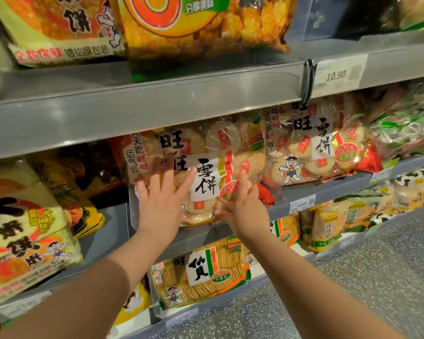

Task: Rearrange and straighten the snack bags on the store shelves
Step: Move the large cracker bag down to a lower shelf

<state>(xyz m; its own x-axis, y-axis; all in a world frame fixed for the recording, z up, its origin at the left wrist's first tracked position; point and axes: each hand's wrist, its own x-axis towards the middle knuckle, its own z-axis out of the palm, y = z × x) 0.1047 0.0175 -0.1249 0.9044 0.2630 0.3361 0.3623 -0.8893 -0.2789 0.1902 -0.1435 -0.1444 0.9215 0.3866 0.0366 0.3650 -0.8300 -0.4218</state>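
- Both hands are up at the middle shelf [142,113], working one clear rice-cracker bag [196,174] that stands at the front edge, just left of an identical bag [311,145]
- Left hand [162,204]: fingers splayed, palm flat against the bag's front face; nothing is pinched. Reads as a press, to steady the bag or push it back
- Right hand [245,206]: open too, index finger laid up the bag's right side, thumb toward the bottom edge. It cradles the lower right corner; no closed grasp visible
- Judgement: the two flat hands bracket the bag so it can be squared up and slid, not lifted. A puffy, slippery film bag shifts more readily under palms than under a pinch
- The bag's bottom edge hangs slightly past the shelf lip, in front of the price rail, and the bag leans left. The neighbouring bag sits further under the shelf above. Likely next: push back and level to match it
- To the left a gap, then yellow cracker bags [27,228] lying flat and skewed; these look unsorted
- Shelf below: an orange-trimmed cracker bag [201,272] stands face-out, fairly neat
- Top shelf: a large orange snack bag [201,28] overhangs its edge; price tag [338,74] reads 10.90
- Risk: pushing too hard could crush the crackers or knock the neighbour
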